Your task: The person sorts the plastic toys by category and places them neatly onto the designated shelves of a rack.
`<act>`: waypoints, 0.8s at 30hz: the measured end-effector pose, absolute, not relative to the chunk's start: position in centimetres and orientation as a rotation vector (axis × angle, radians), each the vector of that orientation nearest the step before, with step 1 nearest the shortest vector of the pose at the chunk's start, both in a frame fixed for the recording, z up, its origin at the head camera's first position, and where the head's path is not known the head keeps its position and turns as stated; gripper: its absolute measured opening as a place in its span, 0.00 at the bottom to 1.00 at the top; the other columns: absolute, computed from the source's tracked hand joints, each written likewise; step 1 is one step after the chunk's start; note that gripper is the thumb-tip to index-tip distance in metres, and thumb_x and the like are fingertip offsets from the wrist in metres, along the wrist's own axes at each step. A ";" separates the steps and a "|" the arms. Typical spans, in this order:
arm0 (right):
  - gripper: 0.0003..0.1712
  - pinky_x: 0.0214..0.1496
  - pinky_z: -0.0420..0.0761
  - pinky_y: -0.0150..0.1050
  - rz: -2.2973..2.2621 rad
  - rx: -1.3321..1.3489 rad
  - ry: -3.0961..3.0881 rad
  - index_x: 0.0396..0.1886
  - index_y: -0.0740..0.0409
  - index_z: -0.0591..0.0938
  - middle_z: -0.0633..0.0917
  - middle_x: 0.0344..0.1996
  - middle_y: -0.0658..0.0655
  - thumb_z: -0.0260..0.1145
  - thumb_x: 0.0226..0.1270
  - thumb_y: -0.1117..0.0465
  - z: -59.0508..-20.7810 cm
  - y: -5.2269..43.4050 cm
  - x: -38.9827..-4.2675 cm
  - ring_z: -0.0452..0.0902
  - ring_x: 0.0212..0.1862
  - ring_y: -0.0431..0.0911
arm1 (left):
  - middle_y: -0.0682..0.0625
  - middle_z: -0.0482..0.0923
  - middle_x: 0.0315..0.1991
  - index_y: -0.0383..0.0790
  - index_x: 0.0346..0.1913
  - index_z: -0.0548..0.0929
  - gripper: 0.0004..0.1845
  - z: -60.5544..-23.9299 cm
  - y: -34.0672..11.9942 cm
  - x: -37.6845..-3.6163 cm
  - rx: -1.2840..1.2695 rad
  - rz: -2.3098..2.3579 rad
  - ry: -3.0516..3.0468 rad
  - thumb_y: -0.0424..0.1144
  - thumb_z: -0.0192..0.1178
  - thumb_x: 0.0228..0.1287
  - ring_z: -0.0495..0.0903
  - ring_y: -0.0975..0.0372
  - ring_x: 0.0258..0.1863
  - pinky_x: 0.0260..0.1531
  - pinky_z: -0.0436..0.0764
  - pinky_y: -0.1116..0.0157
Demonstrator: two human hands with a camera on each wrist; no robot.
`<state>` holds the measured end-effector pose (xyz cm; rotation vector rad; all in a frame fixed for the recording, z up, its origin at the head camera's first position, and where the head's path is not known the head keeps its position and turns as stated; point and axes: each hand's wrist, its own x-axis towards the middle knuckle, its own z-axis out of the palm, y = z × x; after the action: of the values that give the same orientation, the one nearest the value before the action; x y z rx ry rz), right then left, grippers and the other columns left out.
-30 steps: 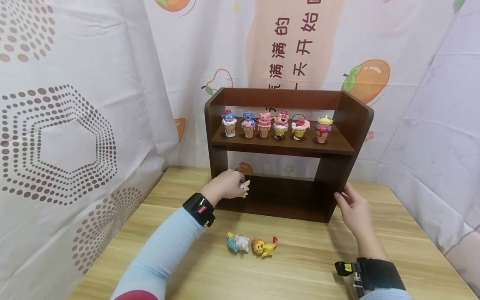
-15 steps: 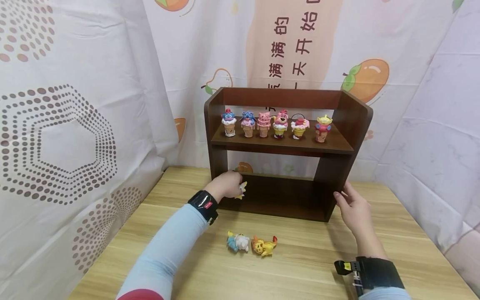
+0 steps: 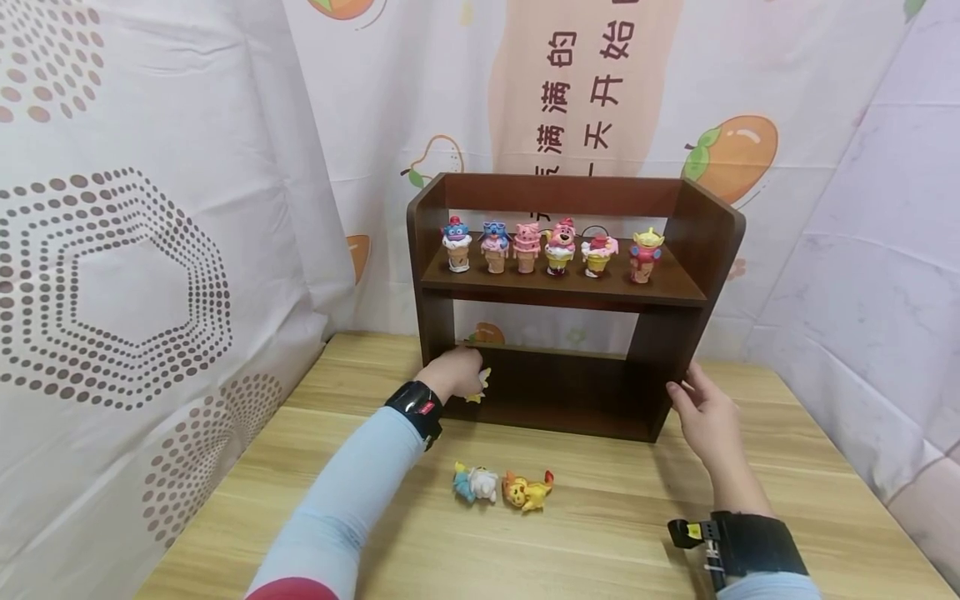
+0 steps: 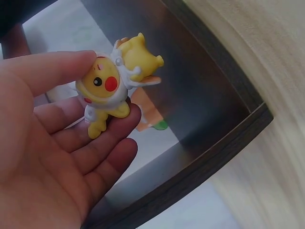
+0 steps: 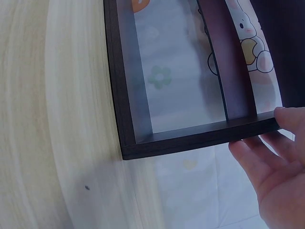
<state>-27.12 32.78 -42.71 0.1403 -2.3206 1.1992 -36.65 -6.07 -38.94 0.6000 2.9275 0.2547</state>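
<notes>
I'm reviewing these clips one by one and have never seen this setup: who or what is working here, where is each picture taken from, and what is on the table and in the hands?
No machine: a person works with bare hands, wearing three cameras. The wide picture comes from the head; the two close ones come from the wrists. The left hand pinches a small yellow figurine at the lower level of a dark wooden shelf. The right hand rests open against the shelf's right side. Six ice-cream-cone figurines stand on the upper level. Two more toys lie on the wooden table in front.
</notes>
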 end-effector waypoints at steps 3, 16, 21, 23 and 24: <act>0.31 0.42 0.75 0.18 1.199 0.138 -2.321 0.79 0.52 0.66 0.76 0.64 0.72 0.59 0.79 0.61 -42.7 32.8 -27.1 0.76 0.59 0.68 | 0.51 0.79 0.29 0.40 0.34 0.82 0.05 -39.2 -5.8 -36.8 0.552 0.255 2.915 0.37 0.62 0.67 0.77 0.60 0.27 0.28 0.77 0.64; 0.30 0.41 0.77 0.19 1.198 0.142 -2.315 0.78 0.53 0.67 0.77 0.63 0.71 0.59 0.79 0.61 -42.8 32.9 -27.3 0.76 0.59 0.68 | 0.49 0.77 0.31 0.39 0.36 0.84 0.04 -40.3 -5.2 -37.6 0.450 0.191 2.916 0.36 0.62 0.67 0.75 0.58 0.28 0.27 0.74 0.64; 0.30 0.41 0.76 0.18 1.180 0.136 -2.323 0.78 0.50 0.67 0.77 0.64 0.71 0.59 0.79 0.60 -42.8 33.0 -27.2 0.77 0.59 0.66 | 0.49 0.78 0.32 0.38 0.37 0.84 0.03 -40.2 -5.1 -37.2 0.458 0.220 2.931 0.35 0.62 0.67 0.76 0.58 0.29 0.28 0.75 0.63; 0.31 0.41 0.75 0.18 1.176 0.134 -2.328 0.78 0.49 0.67 0.77 0.64 0.71 0.59 0.79 0.59 -42.8 33.0 -27.2 0.77 0.59 0.66 | 0.49 0.78 0.31 0.38 0.38 0.84 0.04 -40.2 -5.0 -37.0 0.461 0.223 2.943 0.36 0.63 0.66 0.76 0.58 0.29 0.28 0.76 0.63; 0.31 0.41 0.75 0.18 1.177 0.132 -2.328 0.78 0.49 0.67 0.77 0.64 0.71 0.59 0.79 0.59 -42.8 33.0 -27.2 0.77 0.59 0.65 | 0.49 0.78 0.31 0.38 0.37 0.84 0.04 -40.1 -5.0 -36.9 0.463 0.221 2.950 0.36 0.64 0.66 0.76 0.58 0.29 0.28 0.76 0.63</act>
<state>-27.16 33.00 -42.76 0.1321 -2.3281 1.1773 -36.95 -4.95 -40.14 0.4626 2.9501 0.2205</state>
